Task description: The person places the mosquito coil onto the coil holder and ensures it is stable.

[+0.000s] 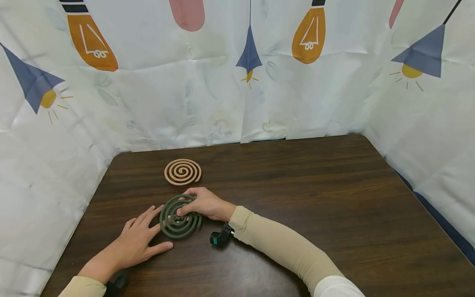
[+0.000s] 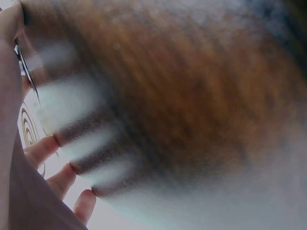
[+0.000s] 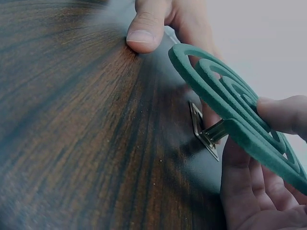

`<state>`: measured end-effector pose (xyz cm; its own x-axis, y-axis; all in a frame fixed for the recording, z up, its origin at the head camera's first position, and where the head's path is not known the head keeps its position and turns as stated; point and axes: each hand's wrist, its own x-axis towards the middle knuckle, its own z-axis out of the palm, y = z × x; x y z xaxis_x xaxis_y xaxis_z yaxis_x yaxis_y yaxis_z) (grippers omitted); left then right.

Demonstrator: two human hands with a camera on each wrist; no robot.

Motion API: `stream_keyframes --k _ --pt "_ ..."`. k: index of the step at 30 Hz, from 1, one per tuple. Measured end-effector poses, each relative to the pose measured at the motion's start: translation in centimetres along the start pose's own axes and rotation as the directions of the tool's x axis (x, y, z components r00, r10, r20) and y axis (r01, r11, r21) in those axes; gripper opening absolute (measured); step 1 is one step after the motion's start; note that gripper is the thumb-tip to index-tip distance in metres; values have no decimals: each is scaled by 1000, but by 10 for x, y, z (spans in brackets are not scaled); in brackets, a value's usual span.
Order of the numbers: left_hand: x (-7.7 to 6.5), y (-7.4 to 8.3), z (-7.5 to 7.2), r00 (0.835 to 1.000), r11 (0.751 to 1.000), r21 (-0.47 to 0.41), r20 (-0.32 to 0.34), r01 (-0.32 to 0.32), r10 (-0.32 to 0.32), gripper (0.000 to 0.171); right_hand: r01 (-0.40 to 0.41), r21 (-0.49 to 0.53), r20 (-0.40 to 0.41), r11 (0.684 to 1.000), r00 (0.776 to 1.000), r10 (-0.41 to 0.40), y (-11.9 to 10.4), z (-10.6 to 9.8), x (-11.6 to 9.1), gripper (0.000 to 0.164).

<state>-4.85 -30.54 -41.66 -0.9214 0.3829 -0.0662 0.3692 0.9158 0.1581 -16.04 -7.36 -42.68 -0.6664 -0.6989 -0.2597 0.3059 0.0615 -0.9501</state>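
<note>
A green mosquito coil (image 1: 180, 236) (image 3: 252, 141) is pinched in my right hand (image 1: 208, 205), thumb on its upper face and other fingers beneath. In the right wrist view the coil tilts above a small metal coil stand (image 3: 205, 136), which rests on the table; its upright prong reaches the coil's edge. Whether the prong is fixed into the coil I cannot tell. My left hand (image 1: 135, 243) is spread on the table at the coil's left, its index finger running under the coil's rim by the stand. In the left wrist view its fingertips (image 2: 43, 149) touch the tabletop.
A tan mosquito coil (image 1: 182, 170) lies flat on the dark wooden table (image 1: 297, 185) beyond the green one. A black wrist strap device (image 1: 221, 236) hangs at my right wrist. White printed curtains (image 1: 208, 103) surround the table's back and sides.
</note>
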Motion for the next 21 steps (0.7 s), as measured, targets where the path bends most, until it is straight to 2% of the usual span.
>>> stream_keyframes --k 21 --pt "0 3 -1 1000 1000 19 -6 1 -1 68 1 -23 -21 1000 1000 -2 -3 -1 0 27"
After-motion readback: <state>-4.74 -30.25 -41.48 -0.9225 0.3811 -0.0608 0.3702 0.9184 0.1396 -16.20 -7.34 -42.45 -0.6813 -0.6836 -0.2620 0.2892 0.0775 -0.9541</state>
